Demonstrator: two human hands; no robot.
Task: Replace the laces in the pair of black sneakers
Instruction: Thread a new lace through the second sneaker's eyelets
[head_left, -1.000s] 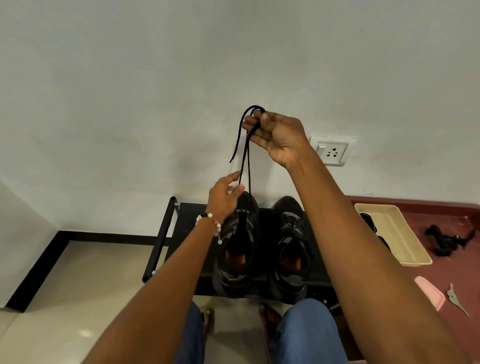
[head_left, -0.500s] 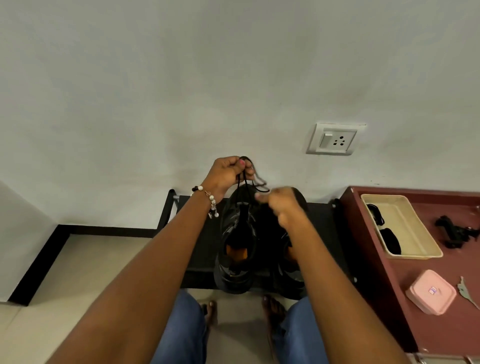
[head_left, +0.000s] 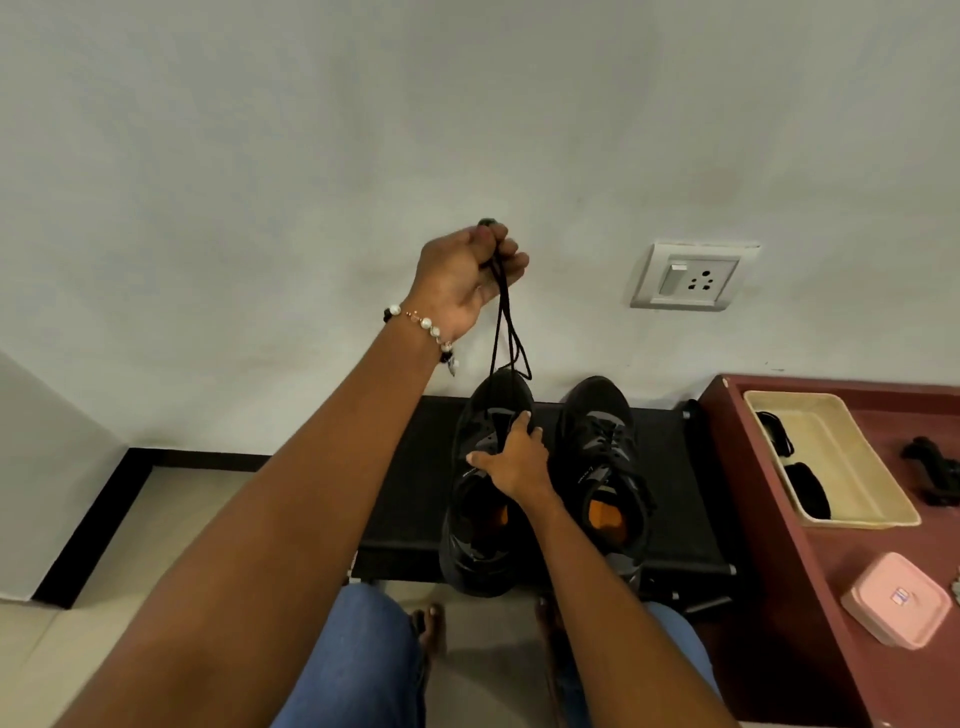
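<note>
Right, risks first, biggest down. Main one: the black lace (head_left: 503, 317) looks still threaded at the toe end of the left sneaker (head_left: 485, 488), so a straight upward pull could lift or drag the shoe off the black rack (head_left: 670, 525) if the bracing hand slips. Next: the strands run doubled and could bind in an eyelet and jam. Minor: the lace bunched in the fist could tangle.

Hands: left hand (head_left: 462, 275) is raised far and left, against the wall, fingers curled tight round the gathered lace, two strands hanging down to the shoe. Right hand (head_left: 511, 460) lies on the left sneaker's tongue area, fingers bent onto the upper, pressing it down; whether it pinches a lace there I can't tell.

Counts, largest to smallest:
- 1 rack, centre, against the wall
- 1 maroon table (head_left: 831, 597), right
- 1 beige tray (head_left: 831, 457) on it, far side, dark items inside, can't identify
- 2 sneakers: left one near centre, right sneaker (head_left: 605, 467) just beside it, still laced
- 1 wall socket (head_left: 691, 278), far right
- 1 pink box (head_left: 896, 600), near right
- 1 lace in hand
</note>
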